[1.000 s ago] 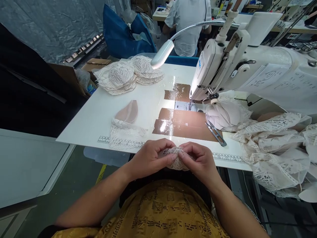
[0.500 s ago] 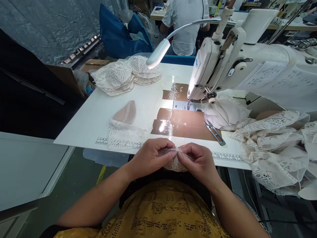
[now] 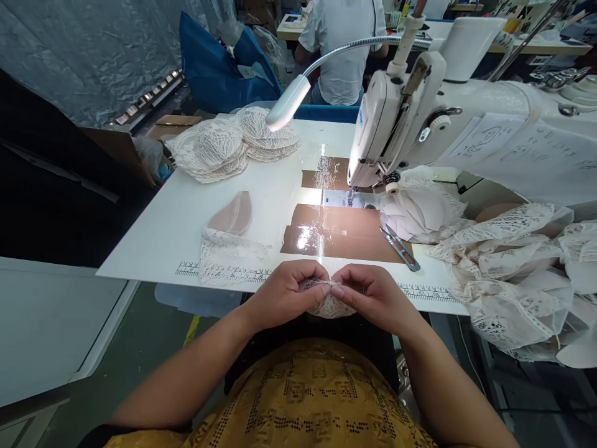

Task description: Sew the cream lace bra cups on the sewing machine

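Observation:
A lace cup piece (image 3: 332,306) hangs at the table's front edge, its upper rim pinched between both hands. My left hand (image 3: 290,291) is closed on the rim from the left, thumb and fingers pressed together. From the right, my right hand (image 3: 374,294) pinches the same rim, the fingertips of the two hands nearly touching. A beige cup with lace (image 3: 232,214) lies on the table left of my hands. Thread snips (image 3: 400,247) rest at the right end of the brown tape (image 3: 340,241).
A white sewing machine (image 3: 380,124) stands at the back right under a lamp (image 3: 289,102). Stacked lace cups (image 3: 212,149) lie at the back left. A lace heap (image 3: 517,267) hangs over the right side. A person (image 3: 342,50) sits beyond the table.
My right hand has tilted slightly and its fingertips have shifted along the rim. The camera view has moved a little, shifting the table and machine leftward. Both hands still pinch the lace piece.

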A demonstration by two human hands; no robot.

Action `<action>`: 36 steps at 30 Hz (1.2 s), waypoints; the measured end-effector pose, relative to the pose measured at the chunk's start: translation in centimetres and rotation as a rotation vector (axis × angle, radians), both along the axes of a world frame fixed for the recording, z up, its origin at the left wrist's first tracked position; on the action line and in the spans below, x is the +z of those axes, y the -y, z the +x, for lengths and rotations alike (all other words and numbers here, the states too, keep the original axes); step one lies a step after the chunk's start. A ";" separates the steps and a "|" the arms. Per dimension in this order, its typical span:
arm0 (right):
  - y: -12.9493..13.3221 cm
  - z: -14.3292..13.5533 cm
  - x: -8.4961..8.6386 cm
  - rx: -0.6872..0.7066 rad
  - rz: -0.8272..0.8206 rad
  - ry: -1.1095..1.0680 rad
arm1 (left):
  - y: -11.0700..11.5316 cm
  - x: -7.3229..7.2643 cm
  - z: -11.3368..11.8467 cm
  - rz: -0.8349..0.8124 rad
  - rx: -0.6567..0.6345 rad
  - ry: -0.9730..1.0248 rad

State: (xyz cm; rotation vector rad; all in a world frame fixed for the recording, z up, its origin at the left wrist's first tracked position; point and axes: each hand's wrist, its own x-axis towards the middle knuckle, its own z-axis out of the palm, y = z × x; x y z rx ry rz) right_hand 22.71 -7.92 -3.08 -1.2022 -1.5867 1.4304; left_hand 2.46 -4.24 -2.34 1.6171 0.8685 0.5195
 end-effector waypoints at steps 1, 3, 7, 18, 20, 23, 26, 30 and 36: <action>-0.1 -0.1 0.2 0.020 -0.005 0.005 | 0.0 0.0 0.1 -0.023 -0.006 0.004; -0.2 -0.3 0.4 0.038 -0.002 0.002 | -0.1 0.0 0.2 -0.081 -0.019 0.020; -0.1 -0.1 0.2 0.020 -0.038 -0.045 | -0.5 0.2 0.0 -0.210 -0.024 0.080; -0.2 -0.6 -1.5 -0.670 -0.110 -0.635 | 2.2 -2.4 -0.4 -0.776 0.015 0.746; -0.3 -1.2 -1.6 -0.665 -0.130 -0.661 | 3.0 -2.1 1.0 -0.747 0.102 0.719; -0.2 -1.3 -1.7 -0.642 -0.170 -0.630 | 3.3 -1.4 2.3 -0.648 0.224 0.648; -0.4 -0.5 -1.7 -0.713 -0.165 -0.637 | 3.1 -1.2 2.0 -0.547 0.232 0.629; -0.8 0.4 -1.7 -0.770 -0.201 -0.769 | 3.0 -1.5 0.8 -0.506 0.203 0.608; -1.1 0.1 -2.2 -0.810 -0.199 -0.803 | 3.2 -0.9 0.5 -0.511 0.175 0.565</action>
